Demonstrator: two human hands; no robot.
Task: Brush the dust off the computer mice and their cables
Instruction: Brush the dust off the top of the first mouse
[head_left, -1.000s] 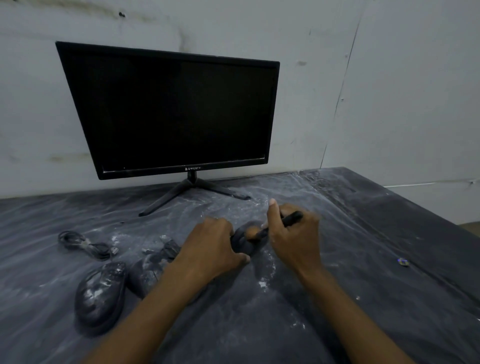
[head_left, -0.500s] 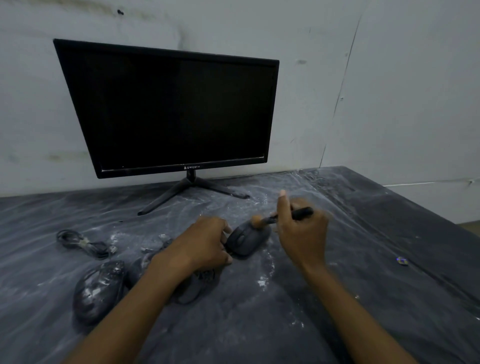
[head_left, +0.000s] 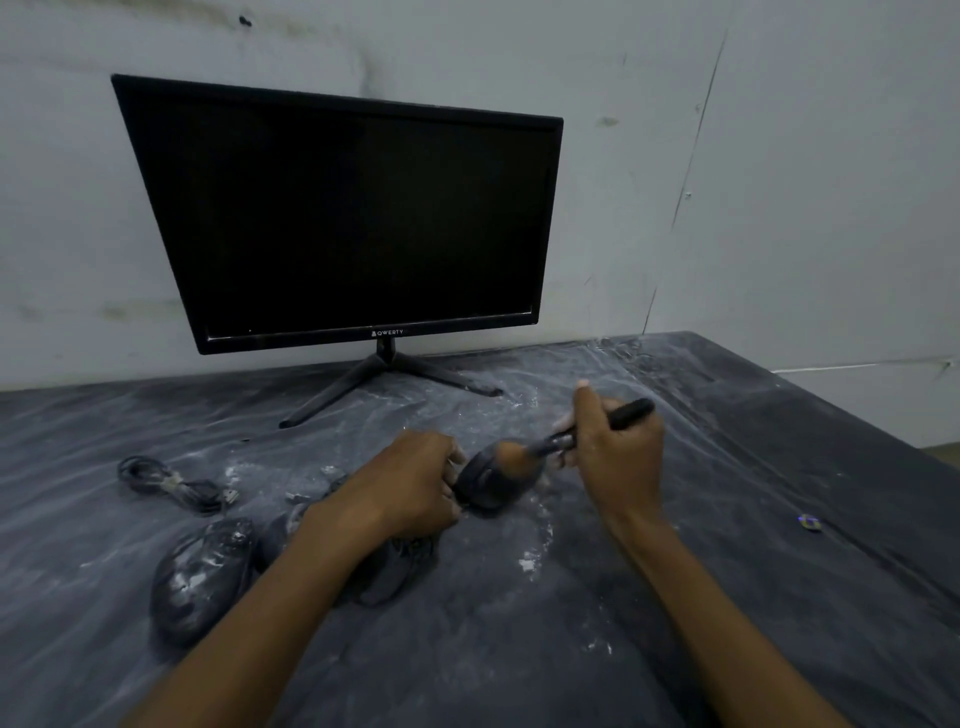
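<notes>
A dark mouse (head_left: 491, 483) lies at the table's middle, and my left hand (head_left: 415, 483) grips its left end. My right hand (head_left: 615, 452) holds a black-handled brush (head_left: 628, 414) whose tan bristles rest on top of that mouse. A second mouse (head_left: 200, 577), streaked with white dust, lies at the front left. A third dark mouse (head_left: 379, 577) is mostly hidden under my left forearm. A coiled black cable (head_left: 171, 486) with a USB plug lies at the left.
A black monitor (head_left: 353, 218) on a splayed stand stands at the back against the white wall. The dark table (head_left: 571, 623) is smeared with white dust. A small bright scrap (head_left: 810, 521) lies at the right. The table's right edge runs diagonally.
My right hand has lifted and drawn back to the right, so the brush tip now sits on the mouse's top. The left hand slid off the top to the mouse's left end.
</notes>
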